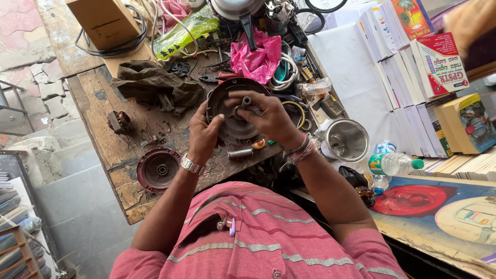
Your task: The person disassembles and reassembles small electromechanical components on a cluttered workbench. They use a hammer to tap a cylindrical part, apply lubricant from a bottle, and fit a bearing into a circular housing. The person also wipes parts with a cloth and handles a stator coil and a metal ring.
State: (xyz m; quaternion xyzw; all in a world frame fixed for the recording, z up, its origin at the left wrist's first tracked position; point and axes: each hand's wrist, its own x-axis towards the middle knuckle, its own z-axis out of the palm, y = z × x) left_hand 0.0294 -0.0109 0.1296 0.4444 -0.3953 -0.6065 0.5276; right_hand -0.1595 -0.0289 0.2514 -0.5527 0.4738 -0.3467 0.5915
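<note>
Head view: the left hand [202, 135] clasps the nine-o'clock rim of a round dark metal motor housing [233, 126] held above the desk [111, 155]; the right hand [266, 116] pinches its central shaft, fingers closed. It looks heavy, rigid and greasy; the rim seems the safest hold.

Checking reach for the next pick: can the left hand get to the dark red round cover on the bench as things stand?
Probably yes. The dark red round cover lies bare on the wooden bench, just below the left hand, with nothing on it. But that hand's grip is shut on the round metal housing, so it isn't free.
</note>
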